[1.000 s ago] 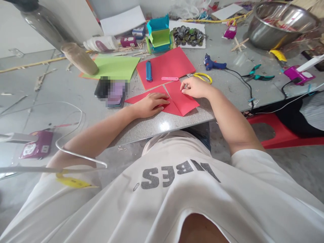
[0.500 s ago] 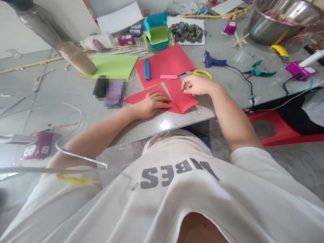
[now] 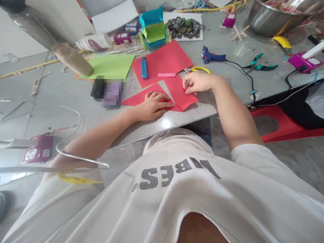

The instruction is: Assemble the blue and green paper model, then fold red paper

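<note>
Near the table's front edge lies a cut or folded red paper (image 3: 177, 88), with a narrow gap between its left and right parts. My left hand (image 3: 155, 104) rests flat on the left part, fingers spread toward the gap. My right hand (image 3: 192, 83) pinches the right part at its right side, fingers curled. Just behind are a pink cutter (image 3: 166, 75), a blue cutter (image 3: 144, 68) on a larger red sheet (image 3: 174, 54), and yellow-handled scissors (image 3: 201, 70), partly behind my right hand.
A blue glue gun (image 3: 212, 56) and green pliers (image 3: 260, 64) lie right. Left are a blurred-out phone-like object (image 3: 107, 92), a green sheet (image 3: 111, 64) and a bottle (image 3: 73, 60). Bottle caps (image 3: 184, 27) and a metal bowl (image 3: 268, 20) stand at the back.
The view has shifted slightly. The right part of the red paper has turned a little beside my right hand; both hands keep nearly the same places on it.
</note>
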Motion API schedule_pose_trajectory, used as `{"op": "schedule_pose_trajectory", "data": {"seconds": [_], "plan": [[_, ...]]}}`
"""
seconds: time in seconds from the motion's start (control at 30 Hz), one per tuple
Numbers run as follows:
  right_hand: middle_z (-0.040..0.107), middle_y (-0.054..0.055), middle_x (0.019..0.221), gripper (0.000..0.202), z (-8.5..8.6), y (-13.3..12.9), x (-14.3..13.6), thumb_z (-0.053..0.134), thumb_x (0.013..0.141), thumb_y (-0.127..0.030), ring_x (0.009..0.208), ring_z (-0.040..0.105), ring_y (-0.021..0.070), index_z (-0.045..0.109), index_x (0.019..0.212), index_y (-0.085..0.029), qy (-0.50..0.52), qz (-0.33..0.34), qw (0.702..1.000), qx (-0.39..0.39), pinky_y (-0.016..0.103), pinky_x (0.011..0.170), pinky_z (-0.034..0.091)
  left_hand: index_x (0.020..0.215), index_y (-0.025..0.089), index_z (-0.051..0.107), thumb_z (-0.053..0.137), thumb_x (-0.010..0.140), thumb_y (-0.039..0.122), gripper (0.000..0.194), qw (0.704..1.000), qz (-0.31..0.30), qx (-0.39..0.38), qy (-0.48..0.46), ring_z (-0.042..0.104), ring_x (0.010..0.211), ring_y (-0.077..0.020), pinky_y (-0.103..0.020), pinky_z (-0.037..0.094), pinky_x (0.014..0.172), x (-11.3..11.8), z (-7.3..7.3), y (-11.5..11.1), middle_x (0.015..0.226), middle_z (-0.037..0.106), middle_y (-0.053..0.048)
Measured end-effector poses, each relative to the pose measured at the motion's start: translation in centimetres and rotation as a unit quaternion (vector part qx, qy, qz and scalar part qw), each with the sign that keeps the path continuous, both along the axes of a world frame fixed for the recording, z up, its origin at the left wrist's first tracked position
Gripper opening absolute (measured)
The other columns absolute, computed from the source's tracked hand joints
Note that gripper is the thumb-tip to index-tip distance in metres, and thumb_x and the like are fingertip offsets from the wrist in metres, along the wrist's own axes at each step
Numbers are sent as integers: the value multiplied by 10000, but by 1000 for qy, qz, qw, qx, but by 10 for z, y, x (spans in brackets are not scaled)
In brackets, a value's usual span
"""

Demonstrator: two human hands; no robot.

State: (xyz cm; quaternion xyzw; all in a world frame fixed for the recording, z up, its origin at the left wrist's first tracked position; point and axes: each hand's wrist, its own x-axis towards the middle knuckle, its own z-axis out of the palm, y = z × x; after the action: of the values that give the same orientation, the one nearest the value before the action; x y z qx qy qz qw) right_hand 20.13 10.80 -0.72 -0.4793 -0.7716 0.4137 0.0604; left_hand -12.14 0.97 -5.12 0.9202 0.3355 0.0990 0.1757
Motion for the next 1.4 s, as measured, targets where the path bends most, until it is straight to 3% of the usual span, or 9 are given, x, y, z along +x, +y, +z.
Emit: {"op": "schedule_pose_trajectory", "data": {"seconds": [0.2,0.47,0.7,0.9,1.1,1.27,1.4], "plan": [[654,-48,669,451,-1,3,8,1175,770,-323,706,697,190,758,923,-241,8,-10,1000,-9,322,687,459,1688,381,776,435,1215,420,584,999,-15,21,22,521,1549,-455,-794,318,1351,0,-3,0,1707,667,-178],[680,-43,679,508,-6,10,15,1219,654,-248,712,713,193,772,896,-236,13,14,999,-40,304,659,399,1701,444,754,452,1219,411,570,999,-14,32,10,513,1532,-454,-805,311,1348,-2,-9,0,1692,649,-155],[618,-55,628,512,-1,5,13,1215,694,-329,678,674,176,751,892,-240,8,-5,999,-37,309,648,379,1708,444,746,425,1230,438,575,999,-19,38,6,512,1521,-451,-807,314,1339,-3,-12,2,1683,646,-161],[675,-43,707,550,3,6,15,1179,750,-514,676,692,181,743,950,-246,-52,6,998,-21,318,650,411,1722,429,737,421,1226,430,589,998,-29,49,0,518,1509,-454,-812,321,1323,-3,-16,3,1685,647,-175],[728,-24,790,599,10,5,19,1158,765,-572,713,735,196,748,1050,-240,-98,39,994,9,332,660,467,1703,492,741,483,1208,395,567,998,-24,48,-9,512,1496,-451,-822,309,1336,-4,-18,4,1678,637,-147],[728,-32,783,596,7,8,23,1177,745,-524,691,710,186,727,1022,-248,-87,26,996,-6,330,655,467,1711,499,734,483,1211,408,566,999,-21,42,-2,512,1498,-451,-824,301,1342,-4,-17,3,1696,630,-143],[672,-33,706,575,-2,16,33,1228,663,-380,705,704,210,735,930,-251,-45,-14,999,-5,338,657,433,1698,486,752,476,1207,427,566,999,-11,36,-1,518,1511,-457,-826,304,1338,-3,-15,2,1711,642,-152]]}}
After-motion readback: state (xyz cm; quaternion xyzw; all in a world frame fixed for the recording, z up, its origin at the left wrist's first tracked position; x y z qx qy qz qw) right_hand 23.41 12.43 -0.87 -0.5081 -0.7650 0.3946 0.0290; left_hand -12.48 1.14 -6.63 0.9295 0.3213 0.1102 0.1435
